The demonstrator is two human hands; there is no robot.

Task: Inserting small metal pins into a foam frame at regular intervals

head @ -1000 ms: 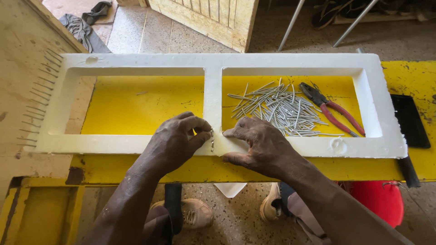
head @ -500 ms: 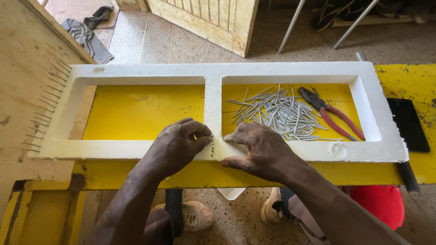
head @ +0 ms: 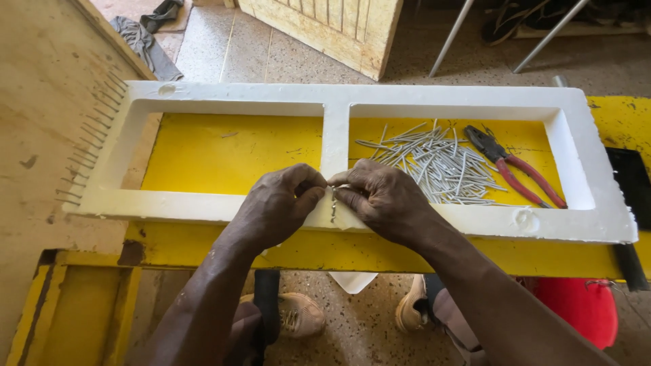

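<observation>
Head view: The left hand (head: 281,207) and the right hand (head: 381,198) are meeting at the near rail of a white foam frame (head: 339,95), just where its centre divider joins that rail. Both hands are curled nearly closed, with fingertips pinched together on a thin metal wire piece (head: 333,205) that is standing roughly upright between them, against the foam. Each hand is gripping this piece; the exact contact under the fingers is hidden.

The foam frame is lying flat on a yellow counter (head: 230,152) and is forming two rectangular openings through which the yellow surface is showing. The left opening is holding nothing. The right opening is containing a loose pile of grey nails (head: 437,163) and, just beside it to the right, a pair of pliers with red handles (head: 519,169), touching the edge of the pile.

A row of thin nails (head: 91,146) is sticking out along the left end of the frame, over a plywood board (head: 47,122). A red container (head: 583,305) is sitting below the counter at the right. The person's feet in tan shoes (head: 298,315) are showing on the speckled floor.
</observation>
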